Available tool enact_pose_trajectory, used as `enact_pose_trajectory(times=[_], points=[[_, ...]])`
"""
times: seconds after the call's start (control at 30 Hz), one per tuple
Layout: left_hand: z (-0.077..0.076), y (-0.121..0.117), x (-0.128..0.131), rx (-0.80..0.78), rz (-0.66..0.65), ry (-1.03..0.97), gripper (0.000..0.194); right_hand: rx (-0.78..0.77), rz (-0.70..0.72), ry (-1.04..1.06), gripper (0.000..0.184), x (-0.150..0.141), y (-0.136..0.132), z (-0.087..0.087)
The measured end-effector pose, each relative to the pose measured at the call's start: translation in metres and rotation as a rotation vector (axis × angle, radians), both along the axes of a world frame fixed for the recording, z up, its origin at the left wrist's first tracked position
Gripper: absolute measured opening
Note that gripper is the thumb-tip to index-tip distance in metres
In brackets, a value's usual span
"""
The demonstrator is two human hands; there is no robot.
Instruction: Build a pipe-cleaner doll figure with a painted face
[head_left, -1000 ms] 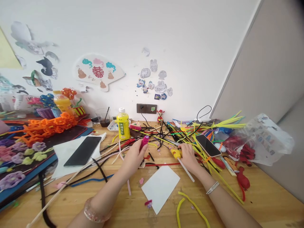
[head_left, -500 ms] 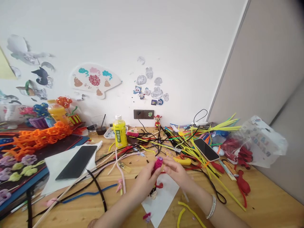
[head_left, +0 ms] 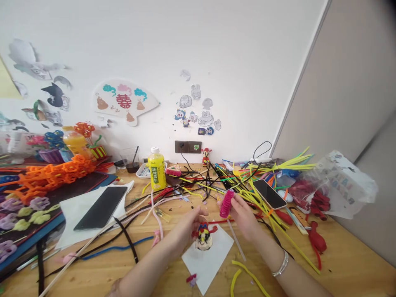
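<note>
A magenta ribbed coil (head_left: 227, 203), looking like wound pipe cleaner, is held upright at a tilt by my right hand (head_left: 243, 214), fingertips and thumb closed on its side. My left hand (head_left: 187, 229) has its fingers curved and apart, with nothing visible between them. Just beside its fingertips lies a small doll (head_left: 203, 238) with a pale face and red and yellow parts; whether they touch it I cannot tell. Under the doll is a white paper sheet (head_left: 206, 268). A translucent stick (head_left: 236, 240) rests beneath my right hand, and a small magenta scrap (head_left: 191, 278) lies at the sheet's left edge.
Yellow pipe cleaners (head_left: 247, 194) and black strands tangle behind my hands. A yellow drink bottle (head_left: 156, 169) stands at the back. One phone (head_left: 269, 194) lies right, a dark tablet-like slab (head_left: 100, 208) left. Red balloons (head_left: 317, 237) and orange craft work (head_left: 55, 175) flank the table.
The magenta coil has moved from my left hand to my right hand, up and to the right. My left hand has come away from it and uncovers more of the doll.
</note>
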State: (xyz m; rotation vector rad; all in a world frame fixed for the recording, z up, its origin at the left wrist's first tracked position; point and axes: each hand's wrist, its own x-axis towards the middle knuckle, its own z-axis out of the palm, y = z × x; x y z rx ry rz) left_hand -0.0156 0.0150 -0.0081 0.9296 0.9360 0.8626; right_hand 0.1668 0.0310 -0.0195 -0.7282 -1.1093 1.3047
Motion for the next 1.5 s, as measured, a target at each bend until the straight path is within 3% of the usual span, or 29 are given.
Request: enact_pose_trajectory(times=[0.17, 0.33, 0.5, 0.7, 0.87, 1.07, 1.3, 1.5], points=[[0.006, 0.003, -0.005, -0.066, -0.001, -0.119, 0.017, -0.058, 0.006, 0.06, 0.022, 0.0, 0.002, -0.002], [0.005, 0.003, -0.004, -0.036, 0.004, -0.138, 0.028, -0.048, 0.003, -0.018, 0.026, -0.002, -0.001, -0.005], [0.001, 0.015, -0.011, 0.243, 0.141, 0.021, 0.033, -0.021, -0.04, -0.184, 0.03, 0.001, -0.001, -0.003], [0.004, 0.019, -0.013, 0.433, 0.268, 0.144, 0.029, 0.028, -0.031, -0.382, 0.024, -0.005, -0.007, 0.001], [0.011, 0.015, -0.012, 0.548, 0.233, 0.208, 0.022, 0.041, -0.058, -0.46, 0.026, -0.003, -0.006, 0.001], [0.009, 0.019, -0.015, 0.644, 0.173, 0.272, 0.019, 0.039, -0.048, -0.466, 0.026, -0.003, -0.004, 0.001], [0.007, 0.021, -0.016, 0.691, 0.176, 0.314, 0.016, -0.066, 0.083, -0.296, 0.021, -0.006, -0.008, 0.001], [0.006, 0.021, -0.016, 0.713, 0.176, 0.325, 0.016, -0.029, 0.133, -0.333, 0.017, -0.007, -0.01, 0.002]])
